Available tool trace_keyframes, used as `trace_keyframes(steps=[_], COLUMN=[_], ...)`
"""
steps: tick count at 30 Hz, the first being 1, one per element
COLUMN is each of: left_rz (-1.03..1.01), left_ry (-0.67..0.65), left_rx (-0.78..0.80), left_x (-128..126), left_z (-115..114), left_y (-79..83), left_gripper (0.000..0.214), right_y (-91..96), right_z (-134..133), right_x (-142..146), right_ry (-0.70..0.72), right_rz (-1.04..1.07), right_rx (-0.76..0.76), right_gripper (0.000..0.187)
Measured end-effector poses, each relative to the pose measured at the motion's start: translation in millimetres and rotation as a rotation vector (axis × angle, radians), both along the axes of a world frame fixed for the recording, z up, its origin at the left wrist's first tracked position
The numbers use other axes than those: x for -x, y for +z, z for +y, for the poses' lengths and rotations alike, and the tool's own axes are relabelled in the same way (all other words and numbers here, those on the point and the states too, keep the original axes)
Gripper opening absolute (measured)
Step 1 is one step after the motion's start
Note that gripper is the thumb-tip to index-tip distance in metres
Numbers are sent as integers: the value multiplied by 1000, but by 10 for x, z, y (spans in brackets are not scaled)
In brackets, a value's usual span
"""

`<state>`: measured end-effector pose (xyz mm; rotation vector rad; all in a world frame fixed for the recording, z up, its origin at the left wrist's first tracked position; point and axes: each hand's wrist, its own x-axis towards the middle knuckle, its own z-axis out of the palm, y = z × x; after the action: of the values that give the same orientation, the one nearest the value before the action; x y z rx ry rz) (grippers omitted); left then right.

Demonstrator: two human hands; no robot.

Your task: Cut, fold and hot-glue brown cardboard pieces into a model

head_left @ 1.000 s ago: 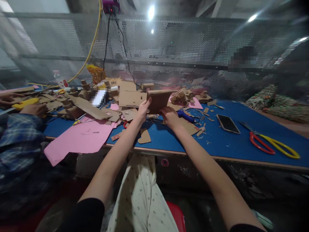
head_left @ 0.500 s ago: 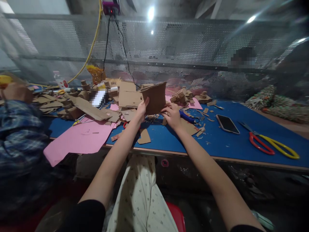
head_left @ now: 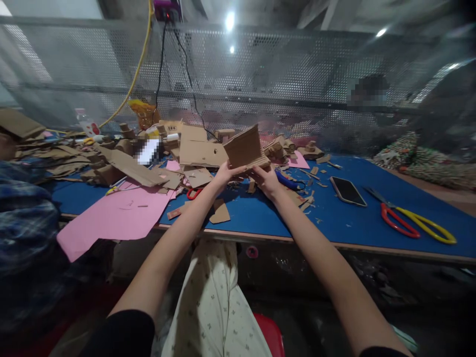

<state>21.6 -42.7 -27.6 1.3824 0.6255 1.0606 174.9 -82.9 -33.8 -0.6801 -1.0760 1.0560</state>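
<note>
Between my hands, above the blue tabletop, is a folded piece of cardboard [head_left: 243,147], its back panel upright and its lower edge bent toward me. My left hand [head_left: 224,174] grips its lower left corner, thumb along the bottom edge. At the lower right, my right hand [head_left: 267,180] holds it from beneath, with some fingers hidden under the fold. Just behind stands a larger cardboard piece [head_left: 197,148] with a small hole. A blue-handled tool [head_left: 288,180] lies right beside my right hand. Red scissor-like handles [head_left: 193,193] show left of my left forearm.
Pink paper [head_left: 119,218] overhangs the front edge on the left. Cardboard scraps [head_left: 137,168] pile up there. A phone [head_left: 348,191] and large scissors [head_left: 412,218] with red and yellow handles lie on the right. A person in a plaid sleeve [head_left: 26,208] sits at left. Perforated metal mesh [head_left: 278,69] stands behind.
The cardboard has tipped and its lower part now folds toward me. My right hand has shifted under it. At left, the other person's hand and cardboard have moved.
</note>
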Motion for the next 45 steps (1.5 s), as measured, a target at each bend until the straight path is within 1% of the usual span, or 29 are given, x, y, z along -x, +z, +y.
trace_keyframes(steps=[3, 5, 7, 9, 11, 13, 14, 15, 16, 18, 20, 21, 23, 27, 29, 31, 32, 34, 36, 38, 40, 42, 45], left_rz=[83, 40, -53, -108, -80, -18, 10, 29, 34, -2, -77, -107, -134, -72, -25, 19, 34, 46, 34, 18, 8, -13, -118], left_ry=[20, 79, 156, 196, 122, 32, -13, -56, -109, -221, -293, -301, -283, -273, -234, -137, -63, 129, 313, 411, 425, 390, 353], left_rx=[-55, -83, -98, -105, -134, -156, -143, -117, -78, 13, 104, 140, 170, 128, 103, 62, 32, -28, -71, -106, -139, -151, -157], left_x=[-44, -41, -3, 53, 98, 116, 116, 115, 116, 127, 151, 162, 167, 91, 34, -4, -12, -4, 24, 48, 52, 38, 25], left_z=[28, 76, 129, 160, 149, 95, 57, 16, -25, -97, -148, -164, -178, -156, -134, -107, -89, -44, 8, 49, 58, 30, -21], left_y=[-35, -26, 17, 76, 128, 155, 159, 160, 160, 168, 191, 205, 223, 186, 144, 107, 93, 76, 71, 74, 84, 101, 141], left_gripper=[50, 58, 66, 63, 59, 57, 57, 57, 58, 57, 57, 57, 57, 52, 52, 52, 52, 48, 42, 37, 35, 37, 49], right_y=[1, -2, -15, -33, -41, -23, -4, 19, 45, 92, 123, 130, 131, 102, 79, 52, 37, 9, -14, -28, -33, -32, -14], right_z=[37, 69, 98, 115, 113, 89, 71, 51, 30, -13, -52, -69, -96, -113, -101, -79, -66, -37, -10, 16, 36, 47, 38], right_x=[-22, -63, -118, -174, -223, -258, -270, -279, -287, -299, -307, -308, -301, -256, -230, -219, -222, -247, -287, -327, -357, -373, -380], right_ry=[-98, -170, -262, -366, -461, -513, -514, -483, -424, -263, -137, -109, -97, -57, -47, -94, -147, -299, -429, -478, -477, -482, -515], right_rz=[38, 1, -81, -198, -322, -415, -438, -446, -438, -394, -345, -333, -330, -372, -401, -457, -507, -640, -759, -789, -752, -700, -669], right_rx=[20, 40, 62, 75, 48, -31, -74, -103, -109, -51, 25, 47, 59, 44, 15, -39, -79, -160, -200, -201, -204, -209, -193], right_gripper=[52, 48, 49, 52, 54, 57, 57, 57, 56, 51, 51, 54, 60, 66, 67, 64, 61, 54, 47, 42, 40, 39, 42])
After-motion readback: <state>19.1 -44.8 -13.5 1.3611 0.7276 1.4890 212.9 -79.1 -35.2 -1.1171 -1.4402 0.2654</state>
